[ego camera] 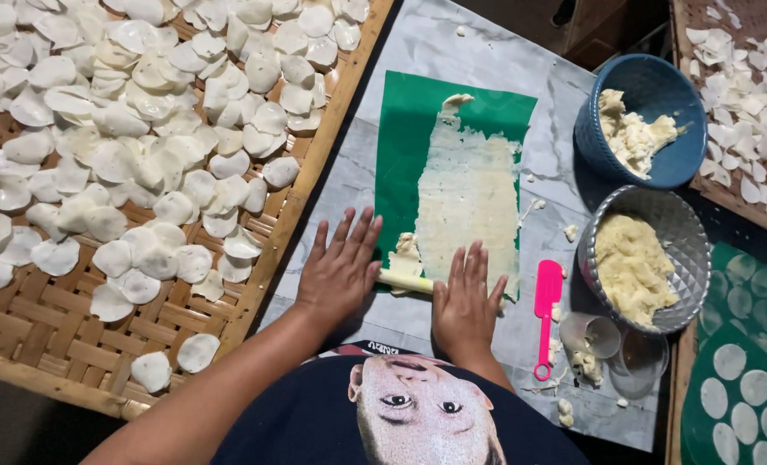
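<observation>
Both hands lie flat, palms down, on a pale yellow rolling pin (405, 281) that rests across the near end of a thin rolled sheet of dough (470, 202) at the centre of view. The left hand (340, 271) has its fingers spread and straight, covering the pin's left end; the right hand (465, 301) has its fingers extended and slightly spread over the right end. Neither grips; they press from above. The dough sheet lies on a green plastic mat (405, 142) on a marble-patterned board (452, 52). At 3 o'clock of the hands lies a pink spatula (545, 314), and beyond it a silver bowl (685, 250) of dough; a blue bowl (650, 86) of dough sits at 1 o'clock. At 10 o'clock a woven bamboo tray (39, 327) holds many white dough discs (134, 129).
</observation>
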